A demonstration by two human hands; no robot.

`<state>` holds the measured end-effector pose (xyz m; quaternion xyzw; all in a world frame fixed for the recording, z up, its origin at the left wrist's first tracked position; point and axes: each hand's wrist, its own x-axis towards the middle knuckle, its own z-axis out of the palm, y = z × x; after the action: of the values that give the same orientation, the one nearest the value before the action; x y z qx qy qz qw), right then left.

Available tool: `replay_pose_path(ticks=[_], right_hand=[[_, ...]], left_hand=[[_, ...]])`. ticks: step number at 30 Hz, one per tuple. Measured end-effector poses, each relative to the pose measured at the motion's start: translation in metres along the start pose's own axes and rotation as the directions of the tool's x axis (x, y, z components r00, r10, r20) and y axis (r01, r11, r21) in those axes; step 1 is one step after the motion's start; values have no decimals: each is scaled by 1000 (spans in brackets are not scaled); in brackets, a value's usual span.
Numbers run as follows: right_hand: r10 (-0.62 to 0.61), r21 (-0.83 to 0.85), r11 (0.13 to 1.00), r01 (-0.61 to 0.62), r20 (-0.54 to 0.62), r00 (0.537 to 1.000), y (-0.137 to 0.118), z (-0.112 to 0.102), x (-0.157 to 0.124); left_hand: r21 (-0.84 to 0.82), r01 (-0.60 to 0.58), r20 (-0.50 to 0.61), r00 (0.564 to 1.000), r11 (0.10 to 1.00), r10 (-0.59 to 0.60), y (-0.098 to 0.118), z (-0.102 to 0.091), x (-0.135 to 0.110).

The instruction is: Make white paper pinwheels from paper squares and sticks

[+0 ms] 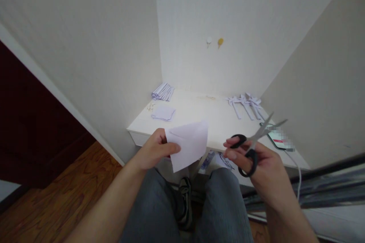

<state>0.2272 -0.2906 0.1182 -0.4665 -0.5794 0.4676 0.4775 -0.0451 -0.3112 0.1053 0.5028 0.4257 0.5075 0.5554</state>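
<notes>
My left hand (155, 150) is closed on a pale lilac sheet of paper (189, 144), pinching its left edge and holding it up over my knees in front of the white table (199, 115). To the right, my right hand (253, 161) grips black-handled scissors (255, 140) with fingers through the loops. The steel blades are spread apart and point up and right, away from the paper. A gap separates the scissors from the sheet.
On the table lie a bundle of folded paper strips (163, 92) at the back left, a flat folded piece (163, 113), several paper bows (246, 104) at the back right, and a phone (278, 138) with a white cable. Walls close in on three sides.
</notes>
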Motion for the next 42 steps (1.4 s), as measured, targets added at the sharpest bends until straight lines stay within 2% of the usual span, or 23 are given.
replay_pose_path(ticks=[2, 4, 9, 12, 15, 20, 25, 28, 31, 35, 39, 42], right_hand=[[3, 60, 998, -7, 74, 997, -6, 13, 7], [29, 111, 993, -39, 95, 995, -3, 26, 8], [89, 189, 977, -95, 39, 995, 16, 38, 3], [117, 196, 971, -135, 100, 988, 20, 40, 0], [90, 218, 969, -115, 124, 988, 27, 44, 0], [42, 227, 973, -43, 11, 999, 44, 48, 3], [-22, 215, 974, 66, -201, 979, 42, 48, 4], [-40, 200, 975, 95, -263, 964, 43, 49, 2], [-52, 204, 973, 106, -255, 965, 50, 50, 0], [-39, 236, 968, 88, -204, 978, 56, 50, 3], [-7, 222, 975, 21, -66, 998, 54, 39, 7], [27, 163, 986, -43, 98, 995, 51, 26, 2]], left_hand=[[17, 49, 100, 994, 999, -50, 3, 0, 6], [-3, 81, 146, 986, 997, -80, 3, 2, 11], [-143, 121, 160, 982, 982, -98, -6, 7, 16], [-234, 142, 174, 979, 962, -102, -14, 9, 17], [-319, 153, 173, 980, 935, -101, -19, 11, 20], [-405, 82, 86, 995, 911, -52, -20, 17, 28], [-474, -27, -28, 999, 880, 16, -35, 31, 19], [-269, -60, -33, 998, 961, 53, -47, 45, 10], [-57, -49, -70, 997, 997, 45, -52, 57, 5], [38, -52, -121, 991, 998, 56, -49, 61, 5], [121, -45, -217, 974, 992, 70, -42, 58, 6], [224, -62, -336, 932, 973, 137, -32, 53, 5]])
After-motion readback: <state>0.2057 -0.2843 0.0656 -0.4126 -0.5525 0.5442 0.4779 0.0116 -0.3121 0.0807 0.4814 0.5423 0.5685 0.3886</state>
